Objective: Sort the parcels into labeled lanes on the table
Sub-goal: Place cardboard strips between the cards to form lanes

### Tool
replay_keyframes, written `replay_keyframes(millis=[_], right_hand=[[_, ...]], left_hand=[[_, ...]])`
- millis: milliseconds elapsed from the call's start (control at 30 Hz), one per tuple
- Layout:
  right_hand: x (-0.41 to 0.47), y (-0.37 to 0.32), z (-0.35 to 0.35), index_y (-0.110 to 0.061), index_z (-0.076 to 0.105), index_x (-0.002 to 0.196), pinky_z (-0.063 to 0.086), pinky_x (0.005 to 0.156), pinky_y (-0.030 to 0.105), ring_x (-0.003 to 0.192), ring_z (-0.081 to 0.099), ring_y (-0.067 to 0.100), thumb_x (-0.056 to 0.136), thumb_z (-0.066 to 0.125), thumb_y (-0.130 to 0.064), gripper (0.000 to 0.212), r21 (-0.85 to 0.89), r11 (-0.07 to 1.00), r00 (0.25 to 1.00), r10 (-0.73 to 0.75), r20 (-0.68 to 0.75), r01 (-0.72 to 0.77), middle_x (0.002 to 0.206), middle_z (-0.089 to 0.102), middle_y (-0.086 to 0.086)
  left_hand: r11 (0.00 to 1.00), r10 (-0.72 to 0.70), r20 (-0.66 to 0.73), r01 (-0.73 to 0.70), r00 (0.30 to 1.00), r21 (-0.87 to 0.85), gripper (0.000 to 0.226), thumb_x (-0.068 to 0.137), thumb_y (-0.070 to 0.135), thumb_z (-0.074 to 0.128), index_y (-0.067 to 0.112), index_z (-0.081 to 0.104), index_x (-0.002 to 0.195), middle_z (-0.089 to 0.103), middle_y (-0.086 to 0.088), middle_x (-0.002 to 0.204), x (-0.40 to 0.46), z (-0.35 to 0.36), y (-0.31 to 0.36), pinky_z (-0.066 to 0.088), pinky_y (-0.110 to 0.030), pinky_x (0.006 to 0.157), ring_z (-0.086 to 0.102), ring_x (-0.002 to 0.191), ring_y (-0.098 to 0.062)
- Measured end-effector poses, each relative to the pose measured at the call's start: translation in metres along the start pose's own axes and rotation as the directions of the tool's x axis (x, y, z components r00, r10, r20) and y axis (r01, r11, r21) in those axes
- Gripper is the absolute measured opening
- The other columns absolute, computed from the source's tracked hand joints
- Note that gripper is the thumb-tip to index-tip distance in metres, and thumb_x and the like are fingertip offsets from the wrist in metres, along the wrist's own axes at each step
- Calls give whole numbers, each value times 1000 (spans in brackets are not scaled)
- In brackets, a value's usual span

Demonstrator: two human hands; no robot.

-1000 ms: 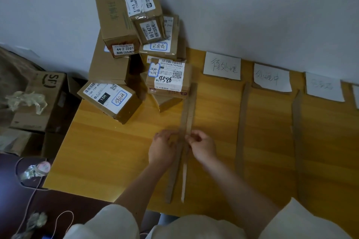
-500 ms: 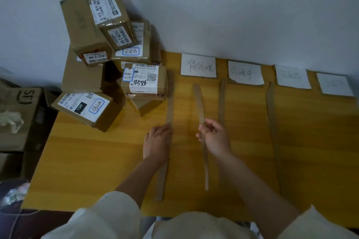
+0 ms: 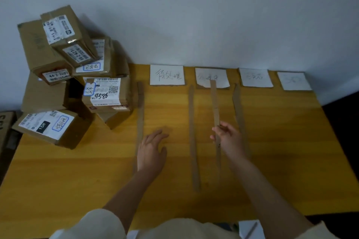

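While the left hand lies flat, fingers spread, on the table, the right hand pinches a cardboard strip. Parcels stacked at 10 o'clock.

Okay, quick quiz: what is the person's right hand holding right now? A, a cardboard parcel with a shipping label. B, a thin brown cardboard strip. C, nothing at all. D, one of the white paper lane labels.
B: the right hand is pinched around a thin brown cardboard strip whose far end overlaps a white paper lane label, while the left hand rests flat on the yellow wooden table.
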State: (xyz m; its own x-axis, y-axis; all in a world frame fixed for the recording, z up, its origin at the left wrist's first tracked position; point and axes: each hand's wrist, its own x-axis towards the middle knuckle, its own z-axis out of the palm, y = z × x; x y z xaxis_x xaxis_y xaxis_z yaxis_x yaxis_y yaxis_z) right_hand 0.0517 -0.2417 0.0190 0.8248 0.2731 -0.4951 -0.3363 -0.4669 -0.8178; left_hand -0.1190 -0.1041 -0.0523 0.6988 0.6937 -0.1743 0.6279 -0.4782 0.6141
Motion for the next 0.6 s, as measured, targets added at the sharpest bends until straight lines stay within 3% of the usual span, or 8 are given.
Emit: replay_keyframes(millis=[267, 433, 600], right_hand=[[43, 17, -129, -10, 60, 118, 50, 60, 25, 72, 64, 15, 95, 60, -10, 23, 91, 995, 990, 45, -130, -33, 94, 67, 2], [77, 39, -207, -7, 59, 117, 48, 62, 27, 68, 60, 15, 96, 56, -6, 21, 113, 992, 986, 74, -149, -58, 94, 65, 7], [112, 65, -264, 1, 56, 125, 43, 55, 27, 65, 56, 16, 96, 54, -3, 29, 139, 982, 979, 148, -138, -128, 85, 62, 6]], left_hand=[[998, 53, 147, -59, 988, 38, 50, 87, 21, 62, 33, 50, 134, 45, 9, 146, 5, 59, 106, 34, -34, 110, 37, 135, -17], [992, 49, 290, -81, 956, 97, 53, 91, 28, 58, 34, 41, 140, 36, 8, 152, 4, 108, 170, 32, -38, 113, 32, 140, -19], [985, -3, 392, -65, 920, 159, 56, 92, 31, 58, 32, 37, 144, 30, 4, 155, 7, 149, 217, 29, -40, 115, 28, 142, -23]])
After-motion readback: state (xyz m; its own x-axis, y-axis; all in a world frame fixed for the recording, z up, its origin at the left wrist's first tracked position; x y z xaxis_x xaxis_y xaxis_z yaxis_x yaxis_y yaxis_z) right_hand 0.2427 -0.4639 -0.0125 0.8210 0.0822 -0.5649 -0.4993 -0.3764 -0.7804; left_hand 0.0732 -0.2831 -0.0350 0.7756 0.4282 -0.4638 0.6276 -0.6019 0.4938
